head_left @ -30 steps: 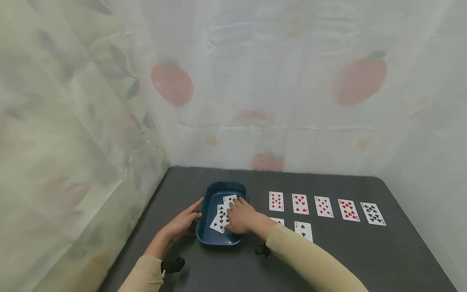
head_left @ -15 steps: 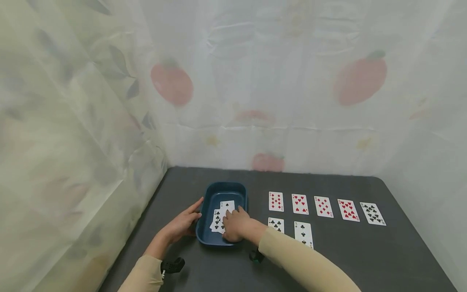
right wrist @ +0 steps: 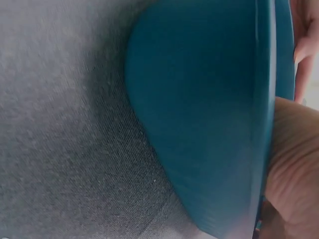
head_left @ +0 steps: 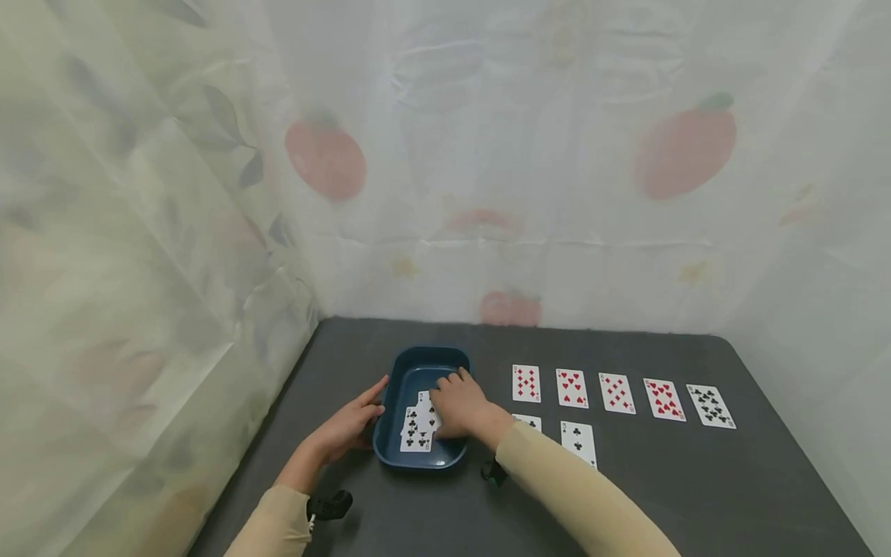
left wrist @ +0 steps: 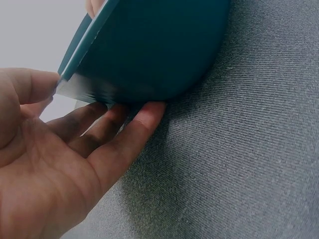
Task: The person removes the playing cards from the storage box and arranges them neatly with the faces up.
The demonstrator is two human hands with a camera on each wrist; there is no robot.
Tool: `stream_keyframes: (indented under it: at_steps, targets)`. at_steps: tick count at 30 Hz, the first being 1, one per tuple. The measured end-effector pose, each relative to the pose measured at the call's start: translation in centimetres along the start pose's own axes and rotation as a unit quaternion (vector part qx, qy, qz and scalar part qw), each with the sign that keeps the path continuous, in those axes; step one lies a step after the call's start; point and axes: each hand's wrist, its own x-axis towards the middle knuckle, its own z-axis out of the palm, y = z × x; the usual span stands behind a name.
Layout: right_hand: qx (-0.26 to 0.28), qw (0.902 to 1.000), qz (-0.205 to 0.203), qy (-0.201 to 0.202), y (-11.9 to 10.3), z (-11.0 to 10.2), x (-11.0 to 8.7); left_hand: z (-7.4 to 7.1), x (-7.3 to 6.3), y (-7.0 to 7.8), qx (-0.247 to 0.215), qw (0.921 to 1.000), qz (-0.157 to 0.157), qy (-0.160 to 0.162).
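Observation:
My left hand [head_left: 348, 424] holds the left side of a dark blue tray [head_left: 421, 463]. In the left wrist view, its thumb is at the rim and its fingers lie against the outer wall. My right hand [head_left: 461, 406] reaches inside the tray over overlapping black-suited playing cards [head_left: 412, 439]. Its palm covers their right part, so whether the fingers pinch a card is hidden. In the right wrist view, the tray wall [right wrist: 199, 99] blocks the right fingers, and only part of the hand [right wrist: 294, 169] shows past the rim.
Right of the tray, several face-up cards form a back row, from a red diamond card [head_left: 526, 384] to a black club card [head_left: 711, 406]. In front lie a club card [head_left: 578, 442] and another partly behind my right arm. The dark table [head_left: 696, 495] meets pale curtains behind and at left.
The right hand has shifted about inside the tray, down and then back up slightly. The cards under it have changed place and angle. The left hand and tray have stayed put.

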Motion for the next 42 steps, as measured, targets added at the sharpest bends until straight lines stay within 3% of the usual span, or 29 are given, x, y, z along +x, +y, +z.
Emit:
stream_keyframes:
  at_steps: [13,23,42]
  targets:
    - [0.018,0.9979,0.032,-0.053,0.3,-0.2,1.6,0.0,0.2,-0.5,0.006,1.0000,0.001,0.005]
    - [0.032,0.9980,0.041,-0.037,0.2,-0.9,1.3,-0.1,0.2,-0.5,0.004,1.0000,0.003,0.003]
    - [0.055,0.9950,0.069,-0.048,-0.3,-0.5,1.8,0.0,0.1,-0.5,0.006,1.0000,0.004,0.004]
